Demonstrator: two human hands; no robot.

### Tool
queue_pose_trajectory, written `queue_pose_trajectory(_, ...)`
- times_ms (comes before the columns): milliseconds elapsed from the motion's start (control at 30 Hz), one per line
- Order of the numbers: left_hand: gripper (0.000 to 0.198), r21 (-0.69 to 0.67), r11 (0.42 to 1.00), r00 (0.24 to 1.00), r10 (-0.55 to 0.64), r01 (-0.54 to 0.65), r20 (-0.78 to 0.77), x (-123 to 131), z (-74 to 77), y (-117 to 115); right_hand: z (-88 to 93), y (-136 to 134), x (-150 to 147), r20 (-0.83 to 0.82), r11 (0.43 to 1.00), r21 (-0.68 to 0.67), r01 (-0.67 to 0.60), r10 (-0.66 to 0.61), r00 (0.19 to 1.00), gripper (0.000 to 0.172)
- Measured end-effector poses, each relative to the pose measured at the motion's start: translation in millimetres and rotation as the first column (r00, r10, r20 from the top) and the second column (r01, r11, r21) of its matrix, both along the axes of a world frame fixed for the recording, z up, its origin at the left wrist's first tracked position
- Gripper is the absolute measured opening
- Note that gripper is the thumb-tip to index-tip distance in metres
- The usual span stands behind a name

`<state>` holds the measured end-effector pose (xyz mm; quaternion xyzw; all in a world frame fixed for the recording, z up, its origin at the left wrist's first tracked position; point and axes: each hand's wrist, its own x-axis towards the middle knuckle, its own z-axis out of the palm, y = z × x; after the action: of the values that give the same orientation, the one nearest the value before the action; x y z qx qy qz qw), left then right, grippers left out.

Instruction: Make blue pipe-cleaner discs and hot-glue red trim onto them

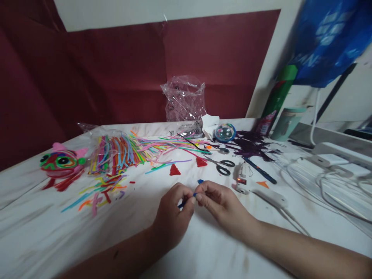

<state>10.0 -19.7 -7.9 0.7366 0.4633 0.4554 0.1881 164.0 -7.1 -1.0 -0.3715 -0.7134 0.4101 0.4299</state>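
My left hand [174,215] and my right hand [225,203] meet above the table, thumbs and forefingers pinched together. Between them is a short blue pipe cleaner [195,195], bent, with one end rising above the right fingertips and the other showing by the left thumb. Much of it is hidden by the fingers. Just beyond the hands lie two red fuzzy triangles, one red triangle [174,170] to the left and another red triangle [201,162] nearer the scissors [222,166].
A bundle of colourful pipe cleaners [116,153] lies at the left, with cut scraps [107,193] before it. A pink fuzzy animal figure [62,162] sits at far left. At right are a blue pen-like tool [260,170], a white glue gun-like device [270,197] and cables [328,186].
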Motion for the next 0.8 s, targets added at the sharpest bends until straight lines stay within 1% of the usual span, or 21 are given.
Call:
queue_pose_trajectory(100, 0.012, -0.003, 1.0, 0.994, -0.028, 0.028, -0.103, -2, -0.4, 3, 2.8, 2, 3, 0.164, 0.982, 0.189, -0.001, -0.031, 0.986, 0.013)
queue_pose_trajectory(167, 0.014, -0.005, 0.999, 0.979, -0.038, 0.038, -0.201, -4, -0.6, 5, 3.3, 4, 5, 0.263, 0.953, 0.3, -0.05, -0.032, 0.964, 0.012)
queue_pose_trajectory(267, 0.019, 0.024, 0.998, 0.939, -0.043, 0.055, -0.34, -5, -1.9, 5, 1.5, 7, 9, 0.39, 0.893, 0.426, -0.143, -0.039, 0.92, 0.014)
queue_pose_trajectory(400, 0.021, 0.059, 0.995, 0.896, -0.05, 0.084, -0.442, -5, -4.4, 4, -2.4, 8, 12, 0.519, 0.832, 0.497, -0.245, -0.059, 0.852, 0.018)
queue_pose_trajectory(467, 0.02, 0.07, 0.994, 0.9, -0.051, 0.09, -0.434, -4, -4.1, 3, -3.5, 8, 12, 0.521, 0.831, 0.502, -0.241, -0.068, 0.851, 0.019)
queue_pose_trajectory(500, 0.02, 0.08, 0.992, 0.911, -0.053, 0.093, -0.408, -4, -3.2, 3, -3.4, 8, 12, 0.497, 0.844, 0.491, -0.216, -0.068, 0.865, 0.018)
queue_pose_trajectory(533, 0.018, 0.089, 0.992, 0.929, -0.056, 0.094, -0.366, -4, -1.8, 2, -3.0, 8, 12, 0.459, 0.869, 0.461, -0.178, -0.062, 0.887, 0.018)
queue_pose_trajectory(567, 0.017, 0.091, 0.992, 0.949, -0.057, 0.089, -0.311, -4, 0.1, 2, -2.1, 7, 11, 0.408, 0.905, 0.403, -0.136, -0.045, 0.912, 0.016)
queue_pose_trajectory(633, 0.016, 0.066, 0.996, 0.984, -0.049, 0.061, -0.169, -3, 4.5, 2, 0.5, 7, 8, 0.263, 0.973, 0.219, -0.074, 0.015, 0.965, 0.01)
queue_pose_trajectory(667, 0.015, 0.04, 0.998, 0.995, -0.042, 0.046, -0.096, -3, 6.8, 2, 1.9, 7, 6, 0.175, 0.991, 0.116, -0.063, 0.042, 0.984, 0.008)
queue_pose_trajectory(733, 0.015, -0.02, 0.999, 0.999, -0.036, 0.037, 0.03, -3, 10.4, 2, 3.8, 6, 2, 0.017, 0.996, -0.053, -0.079, 0.08, 0.997, 0.011)
queue_pose_trajectory(800, 0.016, -0.064, 0.996, 0.992, -0.049, 0.057, 0.117, -3, 12.0, 2, 3.9, 6, 0, -0.077, 0.986, -0.141, -0.094, 0.084, 0.993, 0.016)
